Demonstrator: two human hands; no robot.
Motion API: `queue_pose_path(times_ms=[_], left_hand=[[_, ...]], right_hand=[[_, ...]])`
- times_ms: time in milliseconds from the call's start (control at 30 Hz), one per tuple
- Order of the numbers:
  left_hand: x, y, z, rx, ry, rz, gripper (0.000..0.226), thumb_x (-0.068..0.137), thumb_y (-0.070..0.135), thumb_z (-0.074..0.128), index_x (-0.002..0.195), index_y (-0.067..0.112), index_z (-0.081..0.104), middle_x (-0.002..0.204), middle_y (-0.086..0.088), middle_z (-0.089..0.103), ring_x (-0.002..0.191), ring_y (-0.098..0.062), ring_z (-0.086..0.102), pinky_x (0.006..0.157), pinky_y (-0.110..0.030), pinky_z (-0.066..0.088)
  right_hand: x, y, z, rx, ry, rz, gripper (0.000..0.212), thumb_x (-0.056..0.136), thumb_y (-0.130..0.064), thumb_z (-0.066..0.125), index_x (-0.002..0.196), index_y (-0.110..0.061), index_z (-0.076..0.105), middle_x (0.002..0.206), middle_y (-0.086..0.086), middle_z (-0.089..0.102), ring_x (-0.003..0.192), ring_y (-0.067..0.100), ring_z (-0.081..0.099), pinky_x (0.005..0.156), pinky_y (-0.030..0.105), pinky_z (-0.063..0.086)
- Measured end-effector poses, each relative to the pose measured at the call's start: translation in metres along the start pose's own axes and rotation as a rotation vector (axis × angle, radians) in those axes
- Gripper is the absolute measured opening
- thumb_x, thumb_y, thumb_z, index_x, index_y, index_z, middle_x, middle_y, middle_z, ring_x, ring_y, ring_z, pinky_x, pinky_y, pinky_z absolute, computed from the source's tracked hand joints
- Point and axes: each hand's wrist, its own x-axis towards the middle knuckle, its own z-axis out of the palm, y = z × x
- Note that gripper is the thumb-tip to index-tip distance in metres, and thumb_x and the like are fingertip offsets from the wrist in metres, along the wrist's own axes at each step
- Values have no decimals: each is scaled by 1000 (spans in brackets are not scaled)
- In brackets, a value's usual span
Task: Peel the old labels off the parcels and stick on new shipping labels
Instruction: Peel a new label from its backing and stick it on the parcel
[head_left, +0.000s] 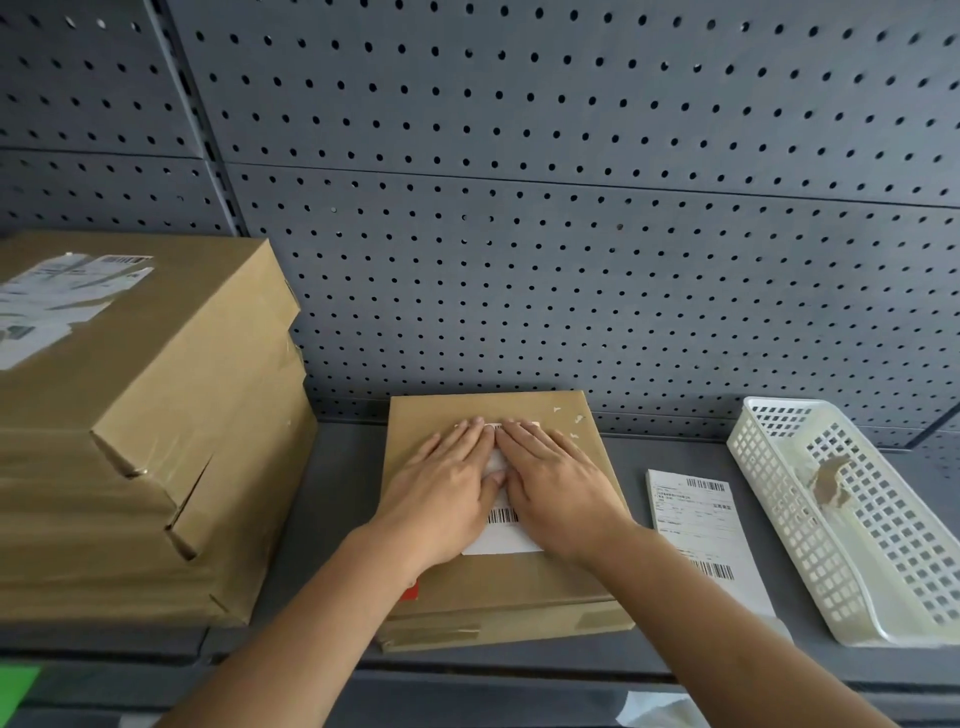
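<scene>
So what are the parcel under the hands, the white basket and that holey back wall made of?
Parcel: seemingly brown cardboard, matt, with tape on its front edge. Basket: likely moulded plastic, off-white, slightly glossy, with square grid holes. Back wall: probably painted metal, grey, matt, evenly punched round holes.

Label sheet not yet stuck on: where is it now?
Head view, right of centre: the label sheet lies flat on the shelf, between the middle parcel and the white basket.
</scene>
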Motion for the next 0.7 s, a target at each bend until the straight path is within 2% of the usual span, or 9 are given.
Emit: queue_pose_path(times_ms=[100,233,467,700], left_hand=[[-2,0,2,18,8,-25,63,106,49,13,160,19,-1,167,3,-7,152,-6,-7,124,-28,-3],[-4,-1,1,-10,-5,-84,64,106,50,13,160,19,-4,166,5,-10,152,-5,-10,124,-29,-3],[-8,-5,1,-9,-23,-154,64,105,51,9,159,20,-8,165,7,-14,151,-6,-15,123,-30,-8],[-18,4,1,-78,31,-47,58,107,42,10,159,21,-6,165,8,-13,148,-1,-17,123,-29,-11]], right_hand=[[-4,1,1,-6,-33,50,75,91,-47,1,157,-22,27,165,-5,21,152,10,15,119,25,-3],[-6,2,2,10,-44,132,81,87,-49,-4,158,-23,21,166,-7,13,152,6,8,120,26,-6],[-10,1,3,-9,-28,234,85,85,-51,-9,159,-20,19,166,-6,12,153,6,5,125,33,-4],[-19,-7,-5,37,-6,84,75,93,-46,0,158,-18,23,165,-2,19,153,11,9,119,25,-8]])
